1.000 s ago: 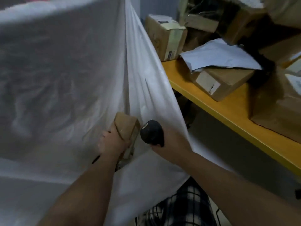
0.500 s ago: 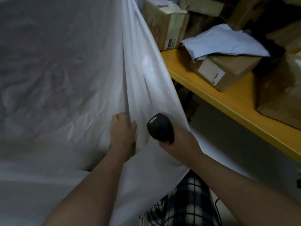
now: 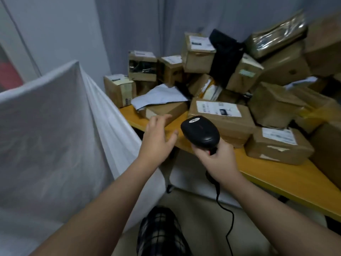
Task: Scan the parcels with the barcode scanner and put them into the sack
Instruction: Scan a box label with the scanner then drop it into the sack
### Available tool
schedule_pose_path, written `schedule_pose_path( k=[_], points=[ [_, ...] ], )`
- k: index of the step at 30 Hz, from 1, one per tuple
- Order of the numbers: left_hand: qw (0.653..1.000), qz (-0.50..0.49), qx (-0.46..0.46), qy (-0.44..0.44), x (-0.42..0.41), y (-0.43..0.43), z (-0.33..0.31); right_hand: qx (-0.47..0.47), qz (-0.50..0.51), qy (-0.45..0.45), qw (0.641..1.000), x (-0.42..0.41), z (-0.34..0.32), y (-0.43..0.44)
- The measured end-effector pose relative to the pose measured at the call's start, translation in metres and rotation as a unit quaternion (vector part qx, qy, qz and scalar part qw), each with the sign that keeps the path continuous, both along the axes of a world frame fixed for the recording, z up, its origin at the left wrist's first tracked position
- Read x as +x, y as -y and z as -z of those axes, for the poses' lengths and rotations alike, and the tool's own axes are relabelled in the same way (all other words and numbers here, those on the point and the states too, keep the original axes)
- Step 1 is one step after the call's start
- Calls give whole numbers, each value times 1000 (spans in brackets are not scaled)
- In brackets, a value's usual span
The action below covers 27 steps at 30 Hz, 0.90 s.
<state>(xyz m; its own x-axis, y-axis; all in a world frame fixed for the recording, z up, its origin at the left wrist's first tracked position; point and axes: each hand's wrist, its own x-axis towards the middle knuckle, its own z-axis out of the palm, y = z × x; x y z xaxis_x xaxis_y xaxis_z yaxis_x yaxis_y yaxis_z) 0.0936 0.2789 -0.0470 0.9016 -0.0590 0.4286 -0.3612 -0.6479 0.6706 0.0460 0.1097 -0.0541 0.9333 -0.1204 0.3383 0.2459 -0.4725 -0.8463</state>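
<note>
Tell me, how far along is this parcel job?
Done: the small box the left hand held at the sack a second ago is out of its grip, seemingly inside. In hand: the right hand grips the barcode scanner, while the empty left hand reaches toward the table. Left: a big pile of parcels is still stacked there, so most remains.

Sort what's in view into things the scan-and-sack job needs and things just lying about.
Job: barcode scanner; white sack; pile of parcels, including the labelled box just behind the scanner.
Lying about: yellow table; red object behind the sack; checked trousers.
</note>
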Motion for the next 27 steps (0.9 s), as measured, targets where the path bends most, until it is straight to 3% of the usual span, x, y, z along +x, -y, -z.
schedule_pose_path(
  k=[6,10,12,17,27],
  points=[
    [989,26,139,-33,23,65,-31,47,91,7,995,-12,-23,72],
    [958,43,265,-99,32,96,-36,70,114,-15,991,-18,-29,108],
    [959,47,249,-125,32,100,-34,82,117,-27,989,-21,-30,118],
    [976,-8,198,-88,31,86,-31,129,100,-23,986,-25,-33,122],
    [992,22,-69,-106,20,51,-25,71,35,-15,997,-11,-40,100]
  ],
)
